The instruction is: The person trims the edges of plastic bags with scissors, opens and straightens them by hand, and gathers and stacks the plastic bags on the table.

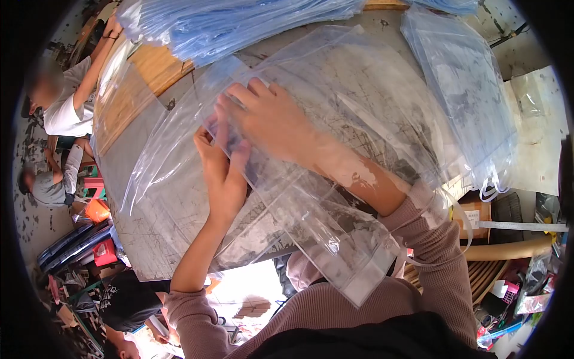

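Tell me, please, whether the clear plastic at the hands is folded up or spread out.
Spread out: the clear plastic fans, loosely wrinkled, across much of the table, reaching well past the right hand.

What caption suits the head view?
Left hand and right hand on clear plastic at a scratched table, bluish plastic stack beyond.

Bright light glares off clear plastic [326, 233] — edges bowed (corners black).

A clear, thin plastic sheet [326, 224] spreads over the flat, grey surface [140, 236] and past its near edge. Behind it lies a thick stack of bluish plastic sheets [239, 30]; to its right, flat bluish plastic sheeting [460, 90]; nearer the person, a brown cardboard box [483, 210].
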A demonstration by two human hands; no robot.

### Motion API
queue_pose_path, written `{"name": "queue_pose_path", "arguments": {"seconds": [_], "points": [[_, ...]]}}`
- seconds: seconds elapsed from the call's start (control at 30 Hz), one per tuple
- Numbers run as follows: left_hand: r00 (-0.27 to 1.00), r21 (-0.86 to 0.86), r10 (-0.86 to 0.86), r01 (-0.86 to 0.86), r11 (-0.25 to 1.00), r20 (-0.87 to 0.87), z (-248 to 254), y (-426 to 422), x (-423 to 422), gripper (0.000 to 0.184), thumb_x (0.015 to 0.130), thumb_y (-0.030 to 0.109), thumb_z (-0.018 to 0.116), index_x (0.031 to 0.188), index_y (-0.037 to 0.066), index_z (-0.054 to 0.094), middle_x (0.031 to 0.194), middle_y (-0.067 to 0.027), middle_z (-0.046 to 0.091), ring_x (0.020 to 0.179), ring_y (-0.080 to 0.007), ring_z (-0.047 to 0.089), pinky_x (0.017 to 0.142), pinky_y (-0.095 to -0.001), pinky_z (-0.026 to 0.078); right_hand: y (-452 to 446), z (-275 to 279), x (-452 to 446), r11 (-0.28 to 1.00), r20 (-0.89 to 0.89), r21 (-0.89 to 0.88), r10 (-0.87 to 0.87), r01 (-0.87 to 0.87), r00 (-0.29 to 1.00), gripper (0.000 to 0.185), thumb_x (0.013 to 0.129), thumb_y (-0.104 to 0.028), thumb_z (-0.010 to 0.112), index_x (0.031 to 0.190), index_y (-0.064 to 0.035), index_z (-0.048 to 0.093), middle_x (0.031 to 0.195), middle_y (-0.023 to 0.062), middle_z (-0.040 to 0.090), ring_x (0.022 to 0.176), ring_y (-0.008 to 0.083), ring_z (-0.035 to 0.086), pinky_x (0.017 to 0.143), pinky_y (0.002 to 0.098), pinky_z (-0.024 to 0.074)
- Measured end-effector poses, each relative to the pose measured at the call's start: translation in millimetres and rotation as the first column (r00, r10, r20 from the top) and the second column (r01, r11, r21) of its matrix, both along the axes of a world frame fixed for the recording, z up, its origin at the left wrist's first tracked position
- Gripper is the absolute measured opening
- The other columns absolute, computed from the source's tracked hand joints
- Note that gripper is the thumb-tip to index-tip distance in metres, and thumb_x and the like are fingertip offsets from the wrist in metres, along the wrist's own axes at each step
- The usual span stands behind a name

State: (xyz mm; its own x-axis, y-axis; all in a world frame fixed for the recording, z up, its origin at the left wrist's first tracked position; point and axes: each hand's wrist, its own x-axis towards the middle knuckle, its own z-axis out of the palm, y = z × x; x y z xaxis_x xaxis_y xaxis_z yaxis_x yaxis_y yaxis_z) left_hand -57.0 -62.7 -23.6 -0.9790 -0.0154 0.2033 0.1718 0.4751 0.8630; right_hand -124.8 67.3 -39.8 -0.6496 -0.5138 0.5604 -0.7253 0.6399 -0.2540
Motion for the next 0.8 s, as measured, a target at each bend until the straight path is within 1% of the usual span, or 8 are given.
{"name": "queue_pose_path", "arguments": {"seconds": [0.07,0.13,0.2,0.27,0.33,0.47,0.7,0.8], "points": [[1.0,-0.08,-0.011,0.011,0.997,0.004,1,1,3,0.06,0.084,0.013,0.054,0.14,0.001,0.034,0.13,-0.0191,0.031,0.12,-0.0293,0.033,0.099,-0.0378,0.032,2,2,1,0.997,-0.043,0.033,-0.062,0.064,0.997,0.045,0.076,-0.016,0.062,0.119,-0.0065,0.054,0.11,0.0068,0.052,0.104,0.0256,0.048,0.08,0.0433,0.0431],[0.995,-0.306,-0.071,0.044,0.951,-0.074,3,3,5,0.061,0.085,0.02,0.05,0.141,0.003,0.033,0.142,-0.0152,0.027,0.125,-0.0277,0.035,0.104,-0.0338,0.028,2,4,0,0.999,0.0,-0.008,-0.047,0.047,0.999,0.045,0.077,-0.014,0.061,0.12,-0.0061,0.054,0.111,0.0074,0.052,0.105,0.0261,0.048,0.08,0.0435,0.0429],[0.998,-0.219,-0.06,0.051,0.974,-0.036,9,5,4,0.061,0.084,0.019,0.051,0.14,0.002,0.034,0.14,-0.0164,0.028,0.126,-0.0296,0.035,0.104,-0.0354,0.028,1,3,-1,0.998,0.042,-0.051,-0.035,0.037,0.999,0.045,0.077,-0.012,0.06,0.121,-0.0057,0.053,0.112,0.008,0.052,0.105,0.0266,0.048,0.081,0.0437,0.0427],[0.999,-0.132,-0.049,0.049,0.99,0.005,7,0,-1,0.06,0.083,0.019,0.052,0.138,0.002,0.036,0.139,-0.0176,0.03,0.126,-0.0315,0.034,0.104,-0.0369,0.028,1,1,-7,0.965,0.162,-0.262,0.059,-0.015,0.985,0.04,0.078,-0.005,0.056,0.118,-0.0029,0.054,0.111,0.0106,0.053,0.104,0.0288,0.051,0.082,0.0427,0.0433],[0.977,-0.441,-0.083,-0.012,0.897,-0.195,-5,-16,-15,0.06,0.083,0.017,0.054,0.136,-0.001,0.035,0.129,-0.0201,0.036,0.112,-0.0368,0.04,0.101,-0.0422,0.027,1,-3,-14,0.934,0.212,-0.354,0.138,-0.056,0.967,0.039,0.077,-0.001,0.053,0.117,-0.0022,0.055,0.111,0.0121,0.053,0.103,0.0304,0.052,0.083,0.0416,0.0436],[0.992,-0.497,-0.002,-0.06,0.866,-0.124,-2,-15,-19,0.057,0.084,0.017,0.053,0.136,0.001,0.037,0.13,-0.019,0.037,0.113,-0.0382,0.039,0.099,-0.0452,0.027,5,3,-16,0.88,0.352,-0.471,0.248,-0.058,0.903,0.04,0.075,0.007,0.049,0.113,-0.0018,0.058,0.11,0.0152,0.055,0.099,0.0323,0.055,0.086,0.0379,0.0446],[0.993,-0.755,-0.015,-0.081,0.65,-0.119,-3,-12,-15,0.055,0.086,0.019,0.05,0.138,0.007,0.036,0.137,-0.0182,0.027,0.123,-0.0344,0.031,0.099,-0.0514,0.022,3,-2,-17,0.918,0.288,-0.383,0.219,-0.097,0.932,0.044,0.074,0.004,0.053,0.117,-0.0037,0.057,0.115,0.0151,0.052,0.106,0.0314,0.051,0.09,0.0396,0.0427],[0.991,-0.812,-0.063,-0.061,0.58,-0.119,-2,-14,-14,0.055,0.088,0.02,0.047,0.14,0.009,0.034,0.137,-0.0186,0.026,0.124,-0.0342,0.029,0.101,-0.0523,0.019,1,-2,-13,0.983,0.275,-0.175,0.094,-0.047,0.957,0.046,0.073,0.0,0.056,0.119,-0.0049,0.055,0.114,0.015,0.05,0.107,0.0316,0.049,0.089,0.0422,0.0418]]}}
